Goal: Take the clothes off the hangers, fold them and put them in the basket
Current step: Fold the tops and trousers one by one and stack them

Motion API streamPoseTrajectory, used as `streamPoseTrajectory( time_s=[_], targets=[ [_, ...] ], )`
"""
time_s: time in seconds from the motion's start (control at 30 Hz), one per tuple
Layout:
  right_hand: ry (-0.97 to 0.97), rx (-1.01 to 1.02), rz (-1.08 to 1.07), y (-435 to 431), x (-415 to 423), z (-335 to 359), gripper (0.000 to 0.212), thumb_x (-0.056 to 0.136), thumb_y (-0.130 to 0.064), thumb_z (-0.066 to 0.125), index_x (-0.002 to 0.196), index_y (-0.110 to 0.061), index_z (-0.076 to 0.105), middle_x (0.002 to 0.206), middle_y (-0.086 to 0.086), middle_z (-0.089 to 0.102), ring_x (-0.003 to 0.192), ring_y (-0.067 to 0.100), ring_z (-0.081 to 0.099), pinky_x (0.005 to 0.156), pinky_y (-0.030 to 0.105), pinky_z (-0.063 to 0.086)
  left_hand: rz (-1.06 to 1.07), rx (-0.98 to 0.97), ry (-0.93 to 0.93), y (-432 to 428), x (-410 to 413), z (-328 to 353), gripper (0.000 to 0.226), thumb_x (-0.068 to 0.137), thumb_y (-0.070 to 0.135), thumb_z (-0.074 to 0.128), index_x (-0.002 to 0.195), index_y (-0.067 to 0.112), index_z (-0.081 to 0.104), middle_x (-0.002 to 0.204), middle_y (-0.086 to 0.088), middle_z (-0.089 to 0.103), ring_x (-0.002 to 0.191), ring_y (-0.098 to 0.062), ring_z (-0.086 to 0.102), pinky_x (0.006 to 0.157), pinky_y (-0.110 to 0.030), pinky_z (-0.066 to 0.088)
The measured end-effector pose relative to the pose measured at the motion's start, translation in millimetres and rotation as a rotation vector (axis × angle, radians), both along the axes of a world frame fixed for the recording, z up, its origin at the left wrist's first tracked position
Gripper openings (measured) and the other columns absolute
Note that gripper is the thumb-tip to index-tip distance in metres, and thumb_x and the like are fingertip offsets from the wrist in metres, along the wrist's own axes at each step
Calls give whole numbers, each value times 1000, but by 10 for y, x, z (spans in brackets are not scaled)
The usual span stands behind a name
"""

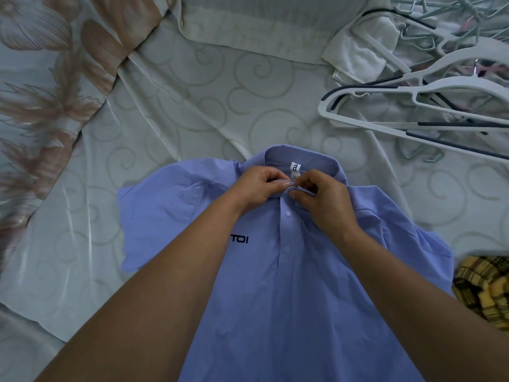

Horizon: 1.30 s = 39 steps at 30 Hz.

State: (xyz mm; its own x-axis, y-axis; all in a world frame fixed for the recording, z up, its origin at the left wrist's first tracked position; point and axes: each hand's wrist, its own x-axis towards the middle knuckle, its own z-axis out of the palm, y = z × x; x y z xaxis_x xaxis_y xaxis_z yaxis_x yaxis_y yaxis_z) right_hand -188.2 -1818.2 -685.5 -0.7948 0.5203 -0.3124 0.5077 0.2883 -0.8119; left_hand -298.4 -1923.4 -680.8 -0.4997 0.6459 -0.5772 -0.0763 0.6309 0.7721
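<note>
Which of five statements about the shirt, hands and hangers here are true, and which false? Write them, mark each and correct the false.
1. The blue shirt lies front up on the bedsheet. True.
2. The left hand rests idle beside the shirt. False: it pinches the collar.
3. The right hand pinches the collar too. True.
4. The shirt hangs on a hanger. False: the white hangers lie apart, far right.
5. A yellow checked cloth lies at the right edge. True.

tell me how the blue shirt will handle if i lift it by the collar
Probably floppy: the shirt lies flat with soft creases, so it would likely sag from the collar. Seemingly light: the fabric looks thin. The spread sleeves may dangle.
</note>
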Motion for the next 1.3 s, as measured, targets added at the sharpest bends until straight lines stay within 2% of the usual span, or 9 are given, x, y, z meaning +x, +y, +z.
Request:
streamPoseTrajectory(
  time_s=[0.13,0.4,0.53,0.77,0.83,0.93,1.0,1.13,1.3],
  targets=[
    [-30,-43,-34,12,-25,25,17,83,-18,70,94,-15,57,74,-13,54,69,4,52,61,8,38,4,1,-15,-14,-8,5,17,92,15,57,102,4,66,91,1,63,85,-4,56,70,-4,42],
    [-357,181,329,87,-185,164,19,95,-31,46,81,-19,52,73,-5,52,78,21,52,64,32,40,67,29,-4,-15,18,-17,13,90,11,59,97,3,67,85,3,65,80,-3,57,73,-6,43],
    [-322,172,290,55,-151,111,26,94,-27,46,68,-23,41,63,-10,45,72,19,50,60,30,35,107,20,-49,-7,24,0,13,89,10,61,97,3,68,84,2,66,78,-3,58,71,-7,45],
    [-185,-9,229,124,-60,86,15,89,-30,61,95,-17,55,87,-3,57,85,17,54,71,28,40,329,131,-125,-30,7,136,11,92,16,56,89,15,67,79,10,70,83,-5,63,80,-23,49],
    [36,-52,103,266,128,180,33,80,-26,70,107,-11,58,100,-1,52,93,17,53,79,24,42,546,205,129,-199,-103,210,6,89,9,59,92,9,64,75,11,69,75,1,61,76,-22,48],
    [31,336,-92,576,507,216,46,78,-26,67,116,-2,56,113,8,51,106,24,46,94,25,33,369,-54,599,-596,-379,239,44,78,21,74,116,5,58,110,-3,62,102,-14,56,92,-35,44],
    [-154,286,-145,744,687,227,46,80,-21,72,117,1,55,110,18,54,99,25,49,87,21,34,173,-257,503,-783,-500,250,56,74,21,79,122,7,54,110,-4,56,105,-19,52,94,-36,40],
    [-225,-158,-152,821,757,354,11,85,-11,68,82,-5,58,53,2,43,37,4,35,37,17,29,43,-362,605,-884,-659,438,17,79,23,71,84,9,63,78,-10,53,81,-28,56,69,-32,38],
    [-77,46,-140,1006,627,649,24,94,-17,51,72,-18,43,62,3,41,52,13,36,49,28,28,116,-251,564,-1002,-871,833,22,71,15,73,84,3,60,70,-10,50,69,-22,46,54,-16,34]
  ],
)
